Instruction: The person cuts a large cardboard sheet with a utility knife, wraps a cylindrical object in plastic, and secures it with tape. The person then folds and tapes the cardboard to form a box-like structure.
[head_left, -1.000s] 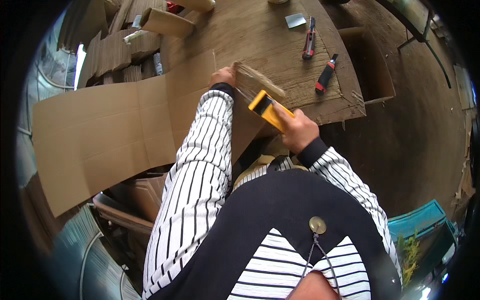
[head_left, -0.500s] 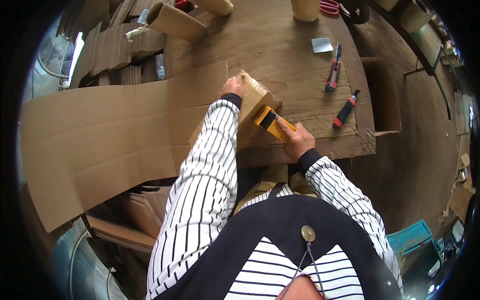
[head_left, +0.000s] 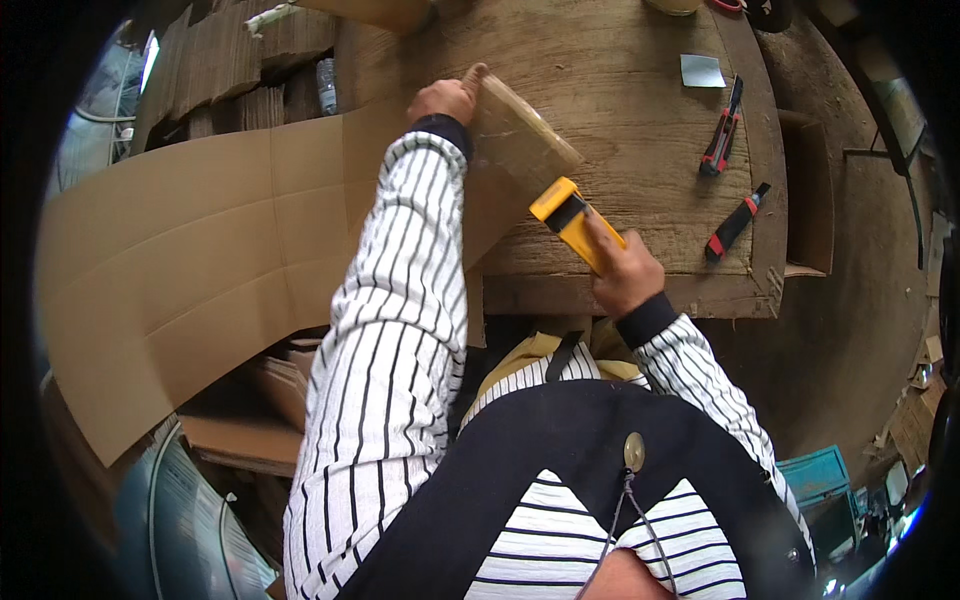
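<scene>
A long brown cardboard sheet (head_left: 205, 225) with crease lines stretches from the left onto the wooden table. At its table end, a raised cardboard panel (head_left: 510, 135) shows a pale upper edge slanting down to the right. My left hand (head_left: 445, 100) is closed on the panel's far corner, fingers partly hidden. My right hand (head_left: 630, 272) grips a yellow hand tool with a dark inset (head_left: 572, 215), its index finger extended along it. The tool's end is just below the panel's near corner; I cannot tell whether they touch.
Two red-and-black utility knives (head_left: 722, 140) and a pale square of paper (head_left: 702, 71) lie on the table's (head_left: 620, 130) right side. Stacked cardboard (head_left: 200, 85) and a plastic bottle (head_left: 327, 87) are at the far left. An open carton (head_left: 808, 190) stands beyond the right edge.
My left hand has moved farther away and slightly left along the cardboard panel. The right hand with the yellow tool has shifted right. The view has shifted too.
</scene>
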